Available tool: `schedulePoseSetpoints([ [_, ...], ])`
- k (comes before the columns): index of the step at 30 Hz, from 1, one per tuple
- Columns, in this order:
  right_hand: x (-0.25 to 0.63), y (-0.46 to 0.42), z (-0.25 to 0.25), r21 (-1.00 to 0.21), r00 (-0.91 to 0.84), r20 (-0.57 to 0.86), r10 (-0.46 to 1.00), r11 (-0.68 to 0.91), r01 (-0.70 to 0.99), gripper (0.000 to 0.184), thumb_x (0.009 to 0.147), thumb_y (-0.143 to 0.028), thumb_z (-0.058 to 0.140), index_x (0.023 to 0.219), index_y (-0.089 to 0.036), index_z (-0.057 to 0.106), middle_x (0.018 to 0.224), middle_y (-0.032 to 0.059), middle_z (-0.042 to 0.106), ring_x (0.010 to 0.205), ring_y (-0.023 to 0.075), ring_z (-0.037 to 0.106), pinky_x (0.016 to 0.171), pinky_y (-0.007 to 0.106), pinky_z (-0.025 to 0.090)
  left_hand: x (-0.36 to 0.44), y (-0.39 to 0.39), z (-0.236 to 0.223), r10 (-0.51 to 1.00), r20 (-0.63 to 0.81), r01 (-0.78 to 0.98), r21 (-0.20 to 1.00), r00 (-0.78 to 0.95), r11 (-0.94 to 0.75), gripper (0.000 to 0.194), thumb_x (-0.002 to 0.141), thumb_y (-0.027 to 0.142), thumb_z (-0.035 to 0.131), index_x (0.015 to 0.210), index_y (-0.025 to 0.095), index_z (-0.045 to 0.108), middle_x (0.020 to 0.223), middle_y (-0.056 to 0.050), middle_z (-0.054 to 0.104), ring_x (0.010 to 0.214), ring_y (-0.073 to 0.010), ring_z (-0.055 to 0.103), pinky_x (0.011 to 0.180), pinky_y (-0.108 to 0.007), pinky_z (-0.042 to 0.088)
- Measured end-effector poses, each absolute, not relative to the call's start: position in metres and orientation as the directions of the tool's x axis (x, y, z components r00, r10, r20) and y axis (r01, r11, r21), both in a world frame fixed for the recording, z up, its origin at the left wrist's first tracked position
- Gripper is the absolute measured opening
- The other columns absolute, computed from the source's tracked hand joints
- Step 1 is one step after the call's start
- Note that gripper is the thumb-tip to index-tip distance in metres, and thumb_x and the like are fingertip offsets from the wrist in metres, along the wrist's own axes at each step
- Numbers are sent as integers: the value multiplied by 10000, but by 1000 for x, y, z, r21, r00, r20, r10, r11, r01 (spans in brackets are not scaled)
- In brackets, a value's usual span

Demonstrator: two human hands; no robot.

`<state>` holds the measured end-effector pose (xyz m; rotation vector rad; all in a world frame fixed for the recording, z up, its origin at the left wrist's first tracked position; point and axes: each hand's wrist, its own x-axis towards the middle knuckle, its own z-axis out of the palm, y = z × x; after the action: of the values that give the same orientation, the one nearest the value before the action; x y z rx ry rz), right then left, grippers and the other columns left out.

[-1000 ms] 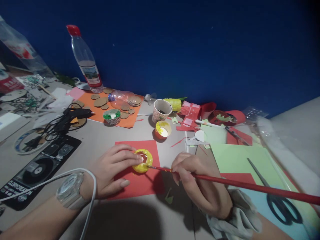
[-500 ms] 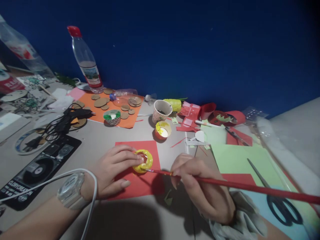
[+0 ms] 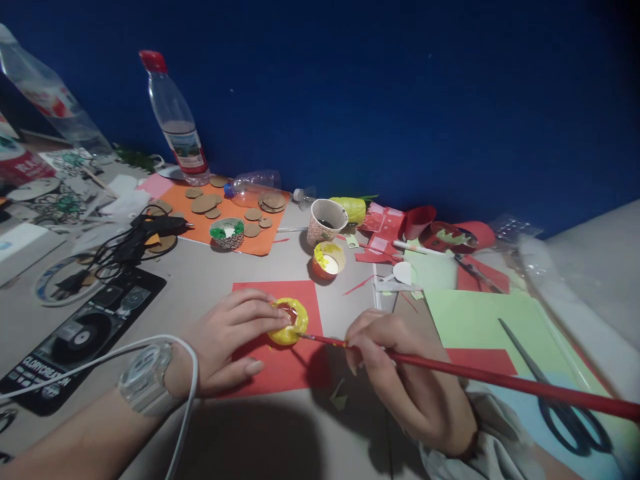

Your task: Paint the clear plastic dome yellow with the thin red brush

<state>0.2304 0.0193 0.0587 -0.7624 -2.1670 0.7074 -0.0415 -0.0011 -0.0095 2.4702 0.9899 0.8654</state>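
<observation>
Fingers outstretched, the left hand [image 3: 230, 340] touches the left side of a yellow ring [image 3: 289, 335] near the red sheet [image 3: 277, 379] edge farthest away; the right hand [image 3: 410, 397] pinches a paintbrush [image 3: 465, 371] (tip meeting the ring).

craft table [image 3: 260, 268], green paper [image 3: 465, 313], scissors [image 3: 544, 397], paintbrush [image 3: 450, 364], paint cup [image 3: 339, 255]

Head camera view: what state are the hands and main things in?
Left hand: fingertips resting on the yellow-rimmed piece
Yellow-rimmed piece: on red paper
Right hand: closed around the red paintbrush
Red paintbrush: tip at the piece's edge
Red-capped bottle: upright, capped
Blue-capped bottle: lying down, capped
Patterned cup: upright, dark liquid inside
Yellow-smeared cup: upright, open
Black scissors: lying flat, blades look shut
</observation>
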Motion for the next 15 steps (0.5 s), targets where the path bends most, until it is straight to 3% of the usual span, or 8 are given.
schedulePoseSetpoints([
  [8,235,22,62,-678,-602,430,673,681,278,133,945,-118,459,880,-233,476,708,-14,587,648,134,572,601,262,476,-49,-2,-13,656,508,602,296,559,-742,611,984,645,313,1294,192,582,1189,-72,669,1233,-265,469,1152,-408,298],
  [15,240,24,59,-694,-596,413,689,662,284,118,974,-150,455,903,-236,494,733,-13,607,680,128,600,632,251,480,-45,-2,-11,671,525,619,308,523,-723,595,986,644,305,1234,198,612,1131,-72,672,1184,-256,496,1101,-401,376],
])
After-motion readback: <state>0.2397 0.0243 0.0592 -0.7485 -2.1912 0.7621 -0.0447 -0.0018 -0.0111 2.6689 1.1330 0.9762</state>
